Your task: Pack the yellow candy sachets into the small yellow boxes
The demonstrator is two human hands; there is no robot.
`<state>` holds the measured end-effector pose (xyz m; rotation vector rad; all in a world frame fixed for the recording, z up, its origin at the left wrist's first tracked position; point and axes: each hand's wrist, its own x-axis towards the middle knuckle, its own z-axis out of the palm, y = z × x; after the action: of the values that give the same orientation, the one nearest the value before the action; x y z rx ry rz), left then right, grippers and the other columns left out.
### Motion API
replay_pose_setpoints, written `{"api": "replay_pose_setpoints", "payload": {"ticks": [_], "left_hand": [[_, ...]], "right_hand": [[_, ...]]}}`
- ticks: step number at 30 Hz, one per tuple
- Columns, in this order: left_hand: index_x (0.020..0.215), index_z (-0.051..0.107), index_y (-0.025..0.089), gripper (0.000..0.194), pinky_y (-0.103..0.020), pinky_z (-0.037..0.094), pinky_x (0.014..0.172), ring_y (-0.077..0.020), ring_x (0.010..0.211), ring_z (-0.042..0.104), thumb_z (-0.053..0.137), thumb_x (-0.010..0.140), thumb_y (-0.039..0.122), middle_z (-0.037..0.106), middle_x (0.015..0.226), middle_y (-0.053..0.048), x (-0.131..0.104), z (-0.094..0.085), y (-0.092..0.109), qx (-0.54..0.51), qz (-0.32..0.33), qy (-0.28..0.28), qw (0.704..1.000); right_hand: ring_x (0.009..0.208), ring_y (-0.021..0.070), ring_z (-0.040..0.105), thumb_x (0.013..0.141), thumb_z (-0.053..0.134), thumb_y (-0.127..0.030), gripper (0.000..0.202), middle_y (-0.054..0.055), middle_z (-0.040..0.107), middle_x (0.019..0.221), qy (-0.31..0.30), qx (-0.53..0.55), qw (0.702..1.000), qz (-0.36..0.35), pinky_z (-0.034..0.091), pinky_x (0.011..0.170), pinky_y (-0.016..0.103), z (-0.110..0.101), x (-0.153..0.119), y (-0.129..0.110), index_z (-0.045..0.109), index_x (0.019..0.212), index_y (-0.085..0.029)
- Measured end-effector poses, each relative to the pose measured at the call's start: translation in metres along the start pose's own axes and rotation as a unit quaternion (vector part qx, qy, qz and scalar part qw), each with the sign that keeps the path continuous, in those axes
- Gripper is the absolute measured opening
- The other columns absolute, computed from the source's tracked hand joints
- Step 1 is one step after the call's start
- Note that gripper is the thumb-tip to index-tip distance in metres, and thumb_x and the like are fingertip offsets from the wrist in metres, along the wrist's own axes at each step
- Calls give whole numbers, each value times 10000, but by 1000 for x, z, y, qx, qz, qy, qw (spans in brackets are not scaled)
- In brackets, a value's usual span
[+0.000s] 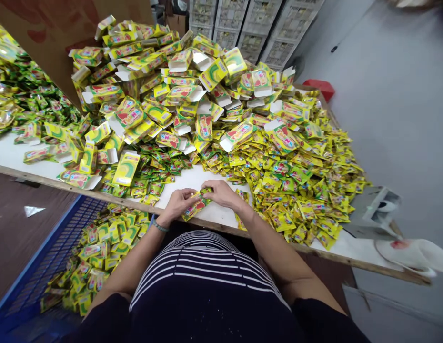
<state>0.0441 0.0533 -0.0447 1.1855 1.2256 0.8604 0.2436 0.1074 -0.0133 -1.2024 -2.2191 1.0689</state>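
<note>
At the table's front edge, my left hand [179,206] grips a small printed cardboard box [196,207] by its near side, thumb on top. My right hand [222,193] pinches the far end of the same box, where a green and yellow bit shows; whether that is a packet or part of the box I cannot tell. Just beyond my hands is a bare strip of white table [193,177]. Yellow packets [286,190] lie heaped to the right, and green packets [160,159] to the left. Behind them rises a pile of similar boxes [178,93], many with open flaps.
A blue crate [69,228] holding filled-looking boxes [116,233] stands below the table on the left. On the right end are a grey metal device [371,214] and a white tub [414,255]. A big brown carton [46,43] leans at the left; stacked white crates [250,28] stand behind.
</note>
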Motion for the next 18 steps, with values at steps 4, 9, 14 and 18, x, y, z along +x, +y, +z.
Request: {"api": "replay_pose_setpoints", "payload": {"ticks": [4, 9, 14, 18], "left_hand": [[995, 708, 128, 549, -241, 460, 592, -148, 657, 629, 868, 583, 454, 731, 803, -34, 4, 11, 0, -105, -23, -12, 994], [1003, 619, 152, 552, -245, 482, 668, -139, 710, 641, 856, 616, 467, 714, 842, -19, 10, 29, 1, -177, -2, 3, 984], [1031, 553, 179, 436, -236, 470, 698, -127, 752, 612, 734, 772, 480, 676, 861, -1, 19, 46, -6, -130, 54, -42, 989], [985, 592, 168, 406, -244, 463, 711, -139, 758, 599, 750, 737, 449, 672, 839, -2, 21, 48, -13, -86, 53, -43, 994]], "right_hand": [[653, 117, 547, 735, 708, -190, 401, -6, 656, 870, 64, 54, 996, 26, 440, 663, 253, -3, -7, -2, 641, 1131, -199], [724, 153, 625, 806, 611, -151, 385, -10, 674, 800, 151, 21, 988, 18, 471, 722, 271, -12, -14, 1, 613, 1182, -233], [690, 159, 618, 824, 598, -138, 360, -9, 677, 757, 175, -64, 982, -5, 464, 710, 263, -18, -17, 1, 636, 1172, -220], [761, 174, 646, 817, 559, -82, 365, 16, 718, 828, 115, -113, 986, -44, 465, 740, 265, -5, -21, 1, 666, 1141, -213]]}}
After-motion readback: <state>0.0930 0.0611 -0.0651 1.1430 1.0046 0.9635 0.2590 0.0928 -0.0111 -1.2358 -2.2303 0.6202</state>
